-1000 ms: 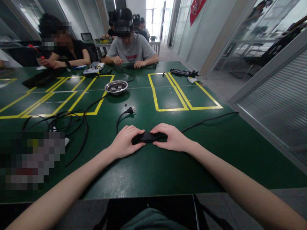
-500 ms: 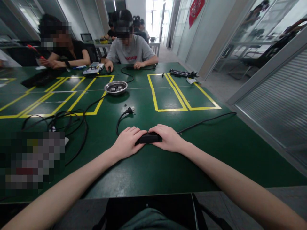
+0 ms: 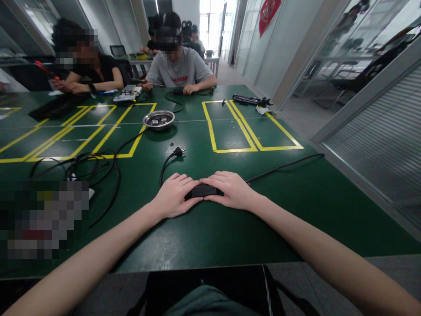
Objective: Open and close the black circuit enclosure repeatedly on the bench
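Observation:
A black power adapter [image 3: 204, 190] rests low over the green table between my hands. My left hand [image 3: 175, 195] grips its left end, with the thumb along the near side and the fingers over the far side. On the other end, my right hand [image 3: 230, 189] is closed the same way, and the fingertips of both hands nearly meet. From behind my left hand a short black cord curves up to a plug [image 3: 178, 152] with bare prongs. A thin black cable [image 3: 286, 167] runs from my right hand toward the right side of the table.
Ahead stands a metal bowl [image 3: 158, 120] with small metal parts. Coiled black cable [image 3: 87, 169] lies to the left, beside a blurred-out object [image 3: 49, 219]. Yellow tape marks [image 3: 235, 151] and a folded black tripod [image 3: 251, 101] are farther off. Two people sit across the table [image 3: 329, 210].
My right hand has slid slightly left over the adapter, which seems a little tilted now. Across the table, a person's hand has lifted from the tabletop with a thin object.

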The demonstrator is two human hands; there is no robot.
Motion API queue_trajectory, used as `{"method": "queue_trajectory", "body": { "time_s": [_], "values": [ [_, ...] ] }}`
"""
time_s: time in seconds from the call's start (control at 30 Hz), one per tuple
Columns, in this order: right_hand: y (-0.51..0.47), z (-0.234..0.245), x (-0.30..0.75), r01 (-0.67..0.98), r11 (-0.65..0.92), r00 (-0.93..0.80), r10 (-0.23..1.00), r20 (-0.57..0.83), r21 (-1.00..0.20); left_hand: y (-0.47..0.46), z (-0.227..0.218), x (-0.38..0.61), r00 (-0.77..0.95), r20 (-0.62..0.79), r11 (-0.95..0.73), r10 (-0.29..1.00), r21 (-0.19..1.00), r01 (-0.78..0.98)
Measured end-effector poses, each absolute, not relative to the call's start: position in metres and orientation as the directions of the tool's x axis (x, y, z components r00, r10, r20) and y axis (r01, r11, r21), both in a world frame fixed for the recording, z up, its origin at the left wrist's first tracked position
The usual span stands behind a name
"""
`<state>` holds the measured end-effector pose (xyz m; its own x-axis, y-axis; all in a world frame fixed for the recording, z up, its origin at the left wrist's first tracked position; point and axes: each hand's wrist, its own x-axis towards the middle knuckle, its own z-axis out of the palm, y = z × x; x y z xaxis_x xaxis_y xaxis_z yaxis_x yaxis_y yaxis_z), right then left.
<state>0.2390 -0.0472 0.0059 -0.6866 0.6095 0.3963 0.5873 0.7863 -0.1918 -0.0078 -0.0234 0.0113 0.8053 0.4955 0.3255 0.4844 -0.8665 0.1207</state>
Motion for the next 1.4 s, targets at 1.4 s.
{"method": "queue_trajectory", "body": {
  "time_s": [1.4],
  "values": [
    [-0.044, 0.005, 0.248, 0.585, 0.803, -0.695, 0.569, 0.440, -0.115, -0.027, 0.014, -0.009, 0.722, 0.445, -0.847, 0.530, 0.240, 0.474]
  ]
}}
